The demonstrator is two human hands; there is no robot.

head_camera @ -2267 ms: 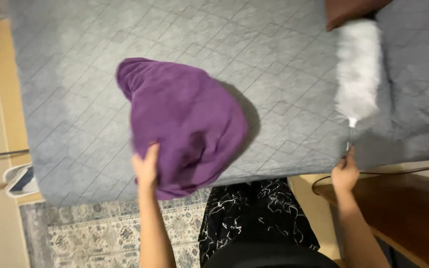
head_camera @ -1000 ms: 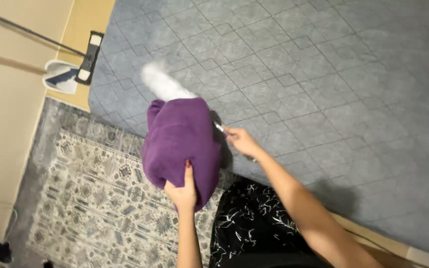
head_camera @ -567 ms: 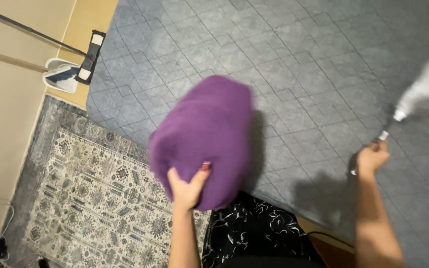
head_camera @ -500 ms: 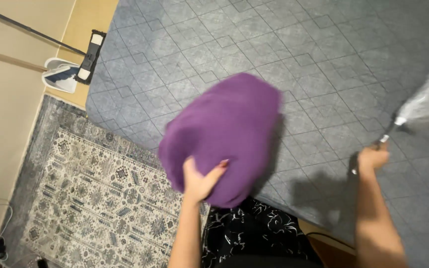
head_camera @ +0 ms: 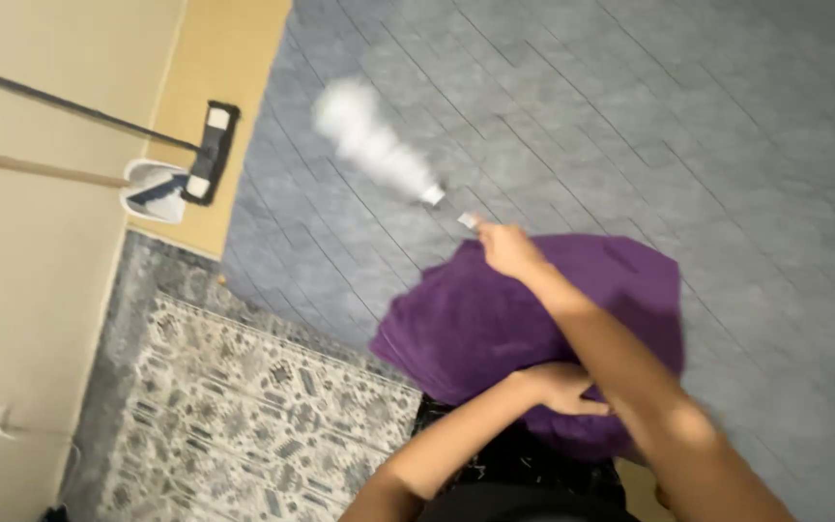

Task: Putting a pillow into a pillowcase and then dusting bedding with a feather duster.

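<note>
Head view: looking down at a bed w/ grey quilted cover [head_camera: 707, 106], near-left corner of bed close to the person
R hand [head_camera: 503, 247]: fingers closed round the thin handle of a white fluffy duster [head_camera: 371, 140]; arm crosses over the purple cushion from near-right
Duster axis: runs from R hand up-left toward the bed's left edge; fluffy head is the far end, handle end at the hand; head blurred, can't tell if it touches the cover or sits just above it
L hand [head_camera: 561, 387]: fingers curled into the purple cushion [head_camera: 475, 324], gripping its near side; cushion sits at the bed's near edge, looks partly lifted, can't tell how much rests on the cover
Key relation: duster head lies up-left of the cushion, apart from it, over the bare strip of cover near the left edge; R hand is just at the cushion's far edge, so R is the nearer hand to that strip; L is well back, busy w/ the cushion
Off the bed, left: patterned rug [head_camera: 253, 425] on the floor beside the near-left corner; flat mop [head_camera: 207, 155] & dustpan [head_camera: 152, 188] lie on the yellow floor strip beside the left edge, well apart from both hands
</note>
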